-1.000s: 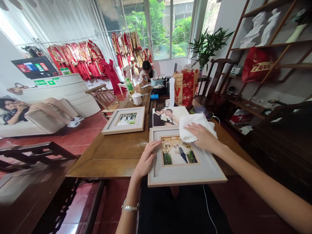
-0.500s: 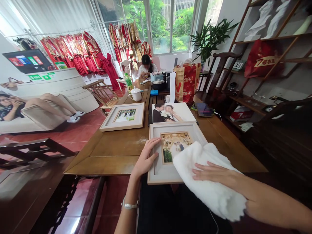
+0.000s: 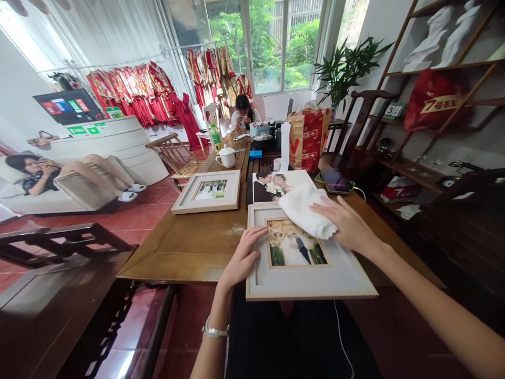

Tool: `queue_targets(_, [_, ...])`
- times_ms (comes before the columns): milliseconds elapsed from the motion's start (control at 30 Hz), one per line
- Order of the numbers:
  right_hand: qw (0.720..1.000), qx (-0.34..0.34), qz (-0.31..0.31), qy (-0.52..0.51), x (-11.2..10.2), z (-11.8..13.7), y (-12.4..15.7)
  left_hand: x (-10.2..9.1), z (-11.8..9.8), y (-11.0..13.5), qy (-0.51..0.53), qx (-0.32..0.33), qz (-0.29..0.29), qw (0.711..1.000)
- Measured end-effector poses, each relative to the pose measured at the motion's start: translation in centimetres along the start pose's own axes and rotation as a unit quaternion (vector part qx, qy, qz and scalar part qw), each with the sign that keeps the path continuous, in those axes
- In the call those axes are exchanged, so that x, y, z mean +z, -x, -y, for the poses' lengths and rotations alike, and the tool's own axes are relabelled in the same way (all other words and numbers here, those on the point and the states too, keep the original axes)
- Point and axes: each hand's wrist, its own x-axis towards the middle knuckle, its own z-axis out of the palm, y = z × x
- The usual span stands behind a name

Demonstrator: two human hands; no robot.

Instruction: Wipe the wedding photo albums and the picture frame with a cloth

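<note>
A large white picture frame (image 3: 307, 273) with a wedding photo lies at the near edge of the wooden table (image 3: 197, 247), overhanging my lap. My left hand (image 3: 242, 258) rests on the frame's left border, fingers spread flat. My right hand (image 3: 347, 223) presses a white cloth (image 3: 305, 210) onto the frame's upper right part, fingers laid over the cloth.
A second framed photo (image 3: 207, 190) and an unframed wedding print (image 3: 276, 184) lie further along the table. A phone (image 3: 335, 181), teapot (image 3: 228, 156), red bag (image 3: 307, 137) and a seated person (image 3: 242, 113) are beyond. Chairs stand left, shelves right.
My right hand has carried the cloth from the frame's lower right corner back up to its upper right part. My left hand stays on the left border.
</note>
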Motion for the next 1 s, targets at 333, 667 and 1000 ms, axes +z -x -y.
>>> queue_targets(333, [0.996, -0.013, 0.077, 0.035, 0.4, 3.0, -0.7, 0.0, 0.2, 0.0, -0.004, 0.003, -0.007, 1.000])
queue_targets(667, [0.959, -0.015, 0.232, -0.159, -5.3, 9.8, 8.0, 0.2, 0.4, -0.1, -0.010, -0.002, -0.011, 1.000])
queue_targets(1000, [0.987, 0.148, 0.063, 0.020, -4.1, 3.9, 8.3, 0.1, 0.1, -0.2, -0.006, 0.002, -0.010, 1.000])
